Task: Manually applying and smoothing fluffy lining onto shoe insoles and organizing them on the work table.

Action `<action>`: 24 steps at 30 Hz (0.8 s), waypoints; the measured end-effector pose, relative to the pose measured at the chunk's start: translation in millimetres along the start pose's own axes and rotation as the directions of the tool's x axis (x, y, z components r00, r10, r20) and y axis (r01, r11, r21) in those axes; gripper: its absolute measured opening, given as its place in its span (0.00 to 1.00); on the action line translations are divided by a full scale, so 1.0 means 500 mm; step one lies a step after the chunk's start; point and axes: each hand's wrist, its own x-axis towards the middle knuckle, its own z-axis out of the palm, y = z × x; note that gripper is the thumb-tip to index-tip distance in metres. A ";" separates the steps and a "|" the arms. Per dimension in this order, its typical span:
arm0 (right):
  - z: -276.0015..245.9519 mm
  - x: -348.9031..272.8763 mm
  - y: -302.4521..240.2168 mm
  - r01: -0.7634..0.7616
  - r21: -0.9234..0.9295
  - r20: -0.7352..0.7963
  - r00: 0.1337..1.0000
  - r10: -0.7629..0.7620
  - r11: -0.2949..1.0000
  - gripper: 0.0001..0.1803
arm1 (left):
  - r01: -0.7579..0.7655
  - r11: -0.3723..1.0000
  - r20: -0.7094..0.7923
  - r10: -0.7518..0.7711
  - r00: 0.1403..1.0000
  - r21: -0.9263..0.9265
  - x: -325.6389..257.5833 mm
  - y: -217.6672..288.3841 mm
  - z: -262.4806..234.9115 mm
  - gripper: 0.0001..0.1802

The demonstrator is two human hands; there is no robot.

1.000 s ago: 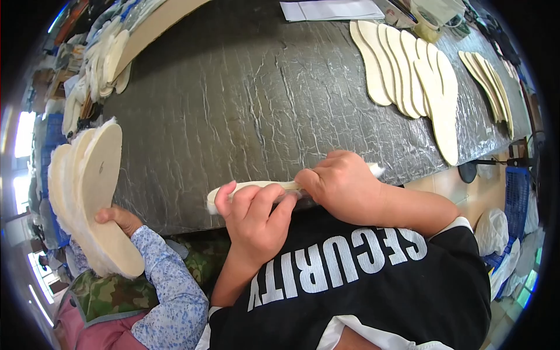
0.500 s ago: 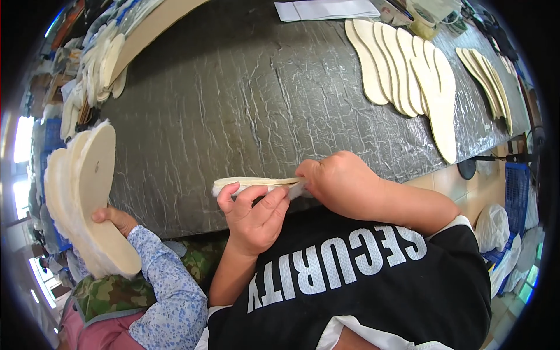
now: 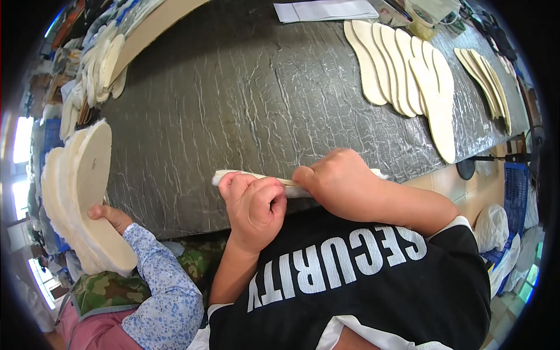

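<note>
My left hand (image 3: 255, 205) and my right hand (image 3: 338, 182) both grip one cream shoe insole (image 3: 233, 175), held edge-on at the near edge of the dark, wrinkled table (image 3: 233, 99). Only the insole's left tip and a bit of its right end show past my fingers. Its middle is hidden under my hands.
A row of overlapping cream insoles (image 3: 408, 76) lies at the back right, with a second row (image 3: 487, 81) farther right. Beside me on the left, another person's hand (image 3: 111, 217) holds a stack of insoles (image 3: 81, 186). White papers (image 3: 326, 10) lie at the far edge, more insoles (image 3: 99, 64) at the far left.
My two hands have stayed together on the insole, shifting slightly along it. The person on the left has kept the stack in place.
</note>
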 end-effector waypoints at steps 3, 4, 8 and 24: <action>-0.005 0.004 -0.012 -0.028 -0.026 0.061 0.998 0.030 0.999 0.09 | -0.008 1.000 0.013 0.008 1.000 -0.023 0.003 0.009 -0.002 0.25; -0.002 0.004 -0.014 -0.028 -0.026 0.060 0.998 0.029 0.999 0.09 | -0.013 0.999 0.018 0.014 1.000 -0.034 0.003 0.013 -0.003 0.25; 0.005 0.003 -0.016 -0.014 -0.079 0.049 0.999 0.018 0.997 0.06 | -0.007 0.999 0.051 0.009 0.999 -0.046 0.010 0.025 -0.020 0.24; -0.003 0.011 0.007 0.074 -0.147 0.003 0.997 -0.074 0.986 0.04 | 0.006 0.998 0.255 -0.023 0.967 0.069 0.040 0.006 -0.018 0.13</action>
